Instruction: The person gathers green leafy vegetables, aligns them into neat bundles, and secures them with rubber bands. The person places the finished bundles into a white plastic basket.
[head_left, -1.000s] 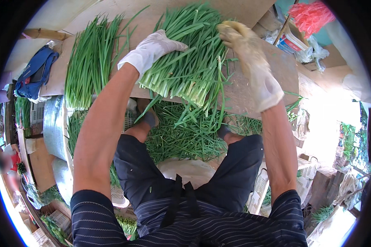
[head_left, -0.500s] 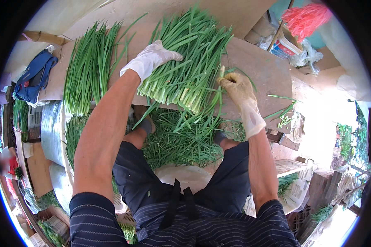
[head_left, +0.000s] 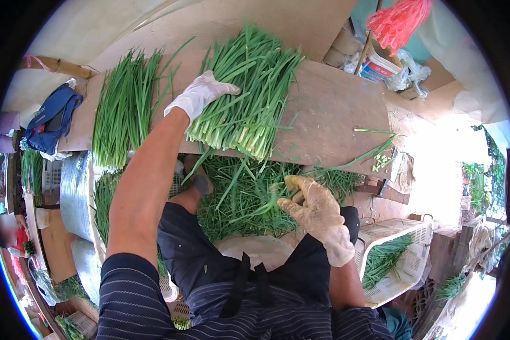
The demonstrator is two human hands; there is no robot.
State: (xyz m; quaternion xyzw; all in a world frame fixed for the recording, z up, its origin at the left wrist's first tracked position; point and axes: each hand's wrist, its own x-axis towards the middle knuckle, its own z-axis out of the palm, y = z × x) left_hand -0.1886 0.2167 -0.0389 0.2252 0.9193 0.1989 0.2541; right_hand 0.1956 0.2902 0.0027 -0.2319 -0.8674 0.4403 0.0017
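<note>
My left hand, in a white glove, rests on the larger bunch of long green leafy stalks on the worktable, its fingers curled into the bunch. The pale cut ends face me. A second bunch lies to its left. My right hand, in a stained yellowish glove, is below the table's near edge with fingers spread, above a pile of loose leaves between my legs. A blurred wisp of green is just beside its fingertips. A few strands and cut bits lie at the table's right end.
A blue bag is at the left, above wrapped rolls. A white crate with greens stands at my lower right. A bucket, plastic bags and red strands are at the back right. My legs straddle the leaf pile.
My right hand has moved from the bunch's right side down over the floor pile, its fingers now apart and the strand it pinched released. My left hand stays on the bunch.
</note>
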